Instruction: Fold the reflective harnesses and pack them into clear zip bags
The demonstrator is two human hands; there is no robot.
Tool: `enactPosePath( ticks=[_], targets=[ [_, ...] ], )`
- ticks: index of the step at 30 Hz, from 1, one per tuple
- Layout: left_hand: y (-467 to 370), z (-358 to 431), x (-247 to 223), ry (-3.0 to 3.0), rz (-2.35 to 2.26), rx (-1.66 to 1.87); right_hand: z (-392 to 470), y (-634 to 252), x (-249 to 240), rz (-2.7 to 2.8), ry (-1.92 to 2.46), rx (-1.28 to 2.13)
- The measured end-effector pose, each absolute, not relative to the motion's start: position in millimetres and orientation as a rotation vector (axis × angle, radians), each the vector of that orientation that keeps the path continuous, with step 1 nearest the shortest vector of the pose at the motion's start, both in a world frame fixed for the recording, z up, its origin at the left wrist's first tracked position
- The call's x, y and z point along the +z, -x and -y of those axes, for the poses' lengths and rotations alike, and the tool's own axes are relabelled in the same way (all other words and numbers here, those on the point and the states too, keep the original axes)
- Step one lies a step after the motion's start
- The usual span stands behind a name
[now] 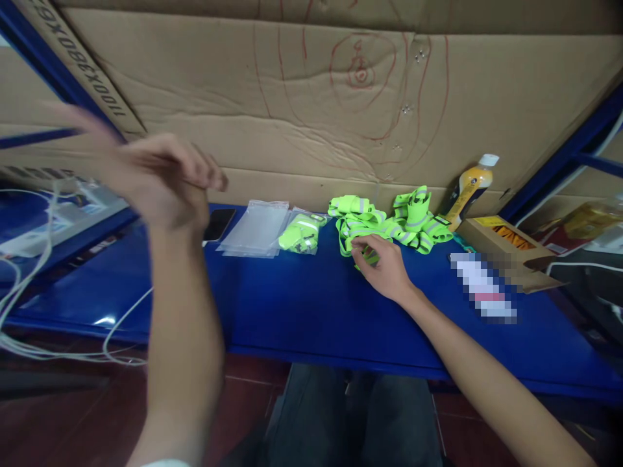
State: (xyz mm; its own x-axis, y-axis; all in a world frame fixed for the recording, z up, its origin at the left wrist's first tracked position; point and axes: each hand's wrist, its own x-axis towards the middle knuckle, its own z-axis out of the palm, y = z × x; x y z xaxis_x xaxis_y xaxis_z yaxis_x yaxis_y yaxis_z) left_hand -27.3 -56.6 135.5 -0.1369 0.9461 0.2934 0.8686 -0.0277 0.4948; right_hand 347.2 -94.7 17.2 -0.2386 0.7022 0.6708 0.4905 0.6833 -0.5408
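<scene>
My right hand (384, 266) pinches a neon-green strap (363, 250) from the loose pile (389, 224) on the blue bench (292, 298). My left hand (165, 178) is raised, fingers curled, empty. One strap sits bagged (299, 233) beside empty bags (256, 227); the rest remain unbagged.

On the shelf (292, 305) before us, our right hand (384, 266) rests on the near edge of the strap pile (389, 224). Left of the pile lies a bagged strap (299, 233), then empty bags (256, 227), then a phone (217, 224). A bottle (470, 188) stands far right, behind a box (506, 250).
</scene>
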Motion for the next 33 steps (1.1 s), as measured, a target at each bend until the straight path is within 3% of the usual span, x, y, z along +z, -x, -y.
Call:
enactPosePath(
  ticks=[13,21,27,33],
  targets=[
    [-23,-4,38,-1.729,-2.505,0.325,94,-349,14,1.917,0.917,0.252],
    [-28,-5,40,-1.962,-2.588,0.829,95,-349,16,1.923,0.929,0.268],
    [-63,19,64,-2.563,-1.950,1.371,85,-355,30,1.797,0.945,0.373],
    [-114,38,57,-2.980,-1.130,1.146,77,-362,48,1.614,0.902,0.744]
  ],
)
